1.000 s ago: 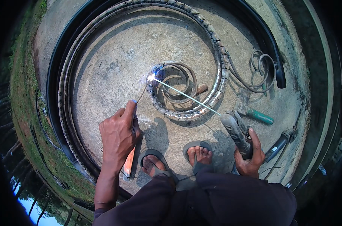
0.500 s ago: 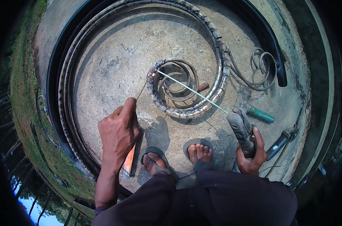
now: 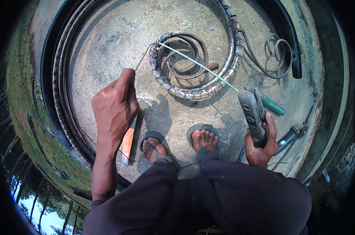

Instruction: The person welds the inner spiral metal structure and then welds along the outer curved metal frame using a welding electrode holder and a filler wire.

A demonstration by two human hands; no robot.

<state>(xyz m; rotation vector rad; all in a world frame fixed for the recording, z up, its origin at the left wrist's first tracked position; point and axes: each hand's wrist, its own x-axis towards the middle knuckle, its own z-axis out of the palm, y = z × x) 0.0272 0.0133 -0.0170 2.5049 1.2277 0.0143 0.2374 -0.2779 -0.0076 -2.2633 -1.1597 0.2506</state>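
My left hand (image 3: 115,100) is closed on a thin metal rod (image 3: 143,58) whose bent tip touches a metal scroll (image 3: 177,92) at the inner left end of its curl. In my right hand (image 3: 261,150) is a worn grey welding electrode holder (image 3: 251,113), my fingers wrapped around its handle. A pale green welding electrode (image 3: 201,67) runs from its jaws up and left to the same spot on the scroll, where the tips of rod and electrode nearly meet. Smaller loops of bent rod (image 3: 193,47) lie inside the curl.
A green-handled tool (image 3: 273,105) and an angle grinder (image 3: 289,140) lie on the concrete at right. Coiled rod (image 3: 281,58) is beyond them. A black curved strip (image 3: 47,78) borders the left. An orange bar (image 3: 127,145) lies near my sandalled left foot (image 3: 156,148).
The scroll and the tools sit higher in the view, as the view has shifted down. Both hands keep their grips, and the electrode tip stays at the same spot on the scroll.
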